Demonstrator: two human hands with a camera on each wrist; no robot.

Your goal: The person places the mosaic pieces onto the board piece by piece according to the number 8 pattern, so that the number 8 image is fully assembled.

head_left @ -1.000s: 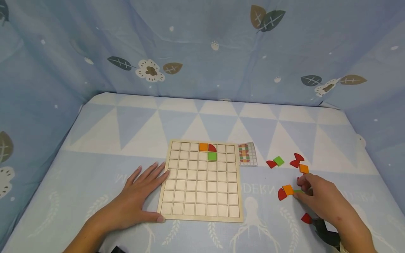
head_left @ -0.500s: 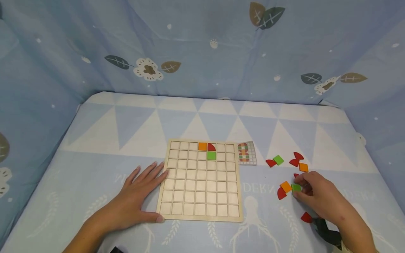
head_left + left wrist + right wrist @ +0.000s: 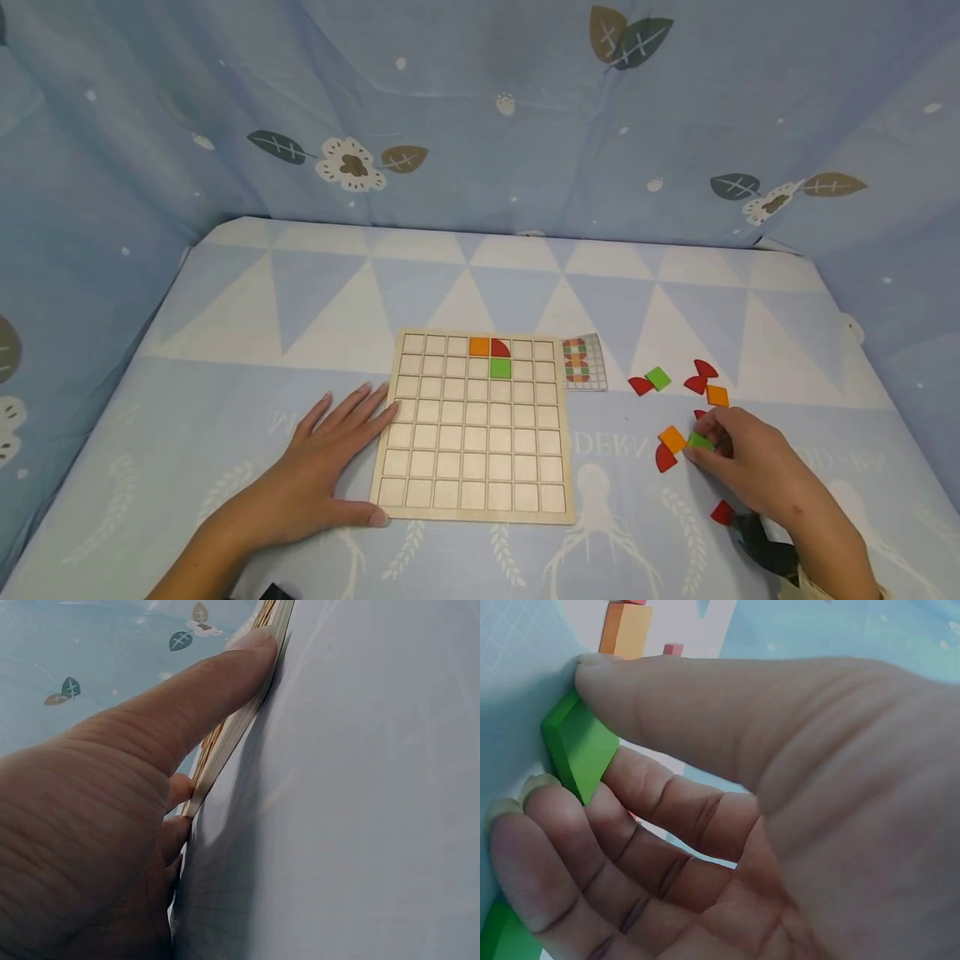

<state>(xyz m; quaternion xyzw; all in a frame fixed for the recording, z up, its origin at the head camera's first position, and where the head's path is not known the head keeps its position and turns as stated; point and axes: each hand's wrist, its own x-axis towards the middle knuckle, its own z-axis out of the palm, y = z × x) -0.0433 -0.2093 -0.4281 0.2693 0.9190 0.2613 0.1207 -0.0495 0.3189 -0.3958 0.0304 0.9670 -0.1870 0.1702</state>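
Note:
A wooden grid board point(image 3: 450, 417) lies mid-table. In its top rows sit an orange square tile point(image 3: 479, 347), a red quarter-circle tile point(image 3: 500, 348) and a green square tile point(image 3: 500, 368). My left hand point(image 3: 322, 475) rests at the board's left side with fingers spread. Its thumb point(image 3: 202, 694) touches the board's edge in the left wrist view. At the right, my right hand point(image 3: 765, 467) pinches another green square tile point(image 3: 583, 750) between thumb and fingers, tilted close to the tabletop. Just left of it are a loose orange tile point(image 3: 672, 439) and a red quarter-circle point(image 3: 665, 457).
A pattern card point(image 3: 592, 363) lies against the board's upper right side. Beyond my right hand are several red, orange and green tiles point(image 3: 658, 378). A red piece point(image 3: 722, 512) lies near a dark strap point(image 3: 767, 550) at my right wrist. Fabric walls point(image 3: 480, 117) surround the table.
The green tile at my right hand, mostly hidden under the fingers earlier, now shows between them. My right hand and the orange tile beside it have shifted slightly left. My left hand stays put.

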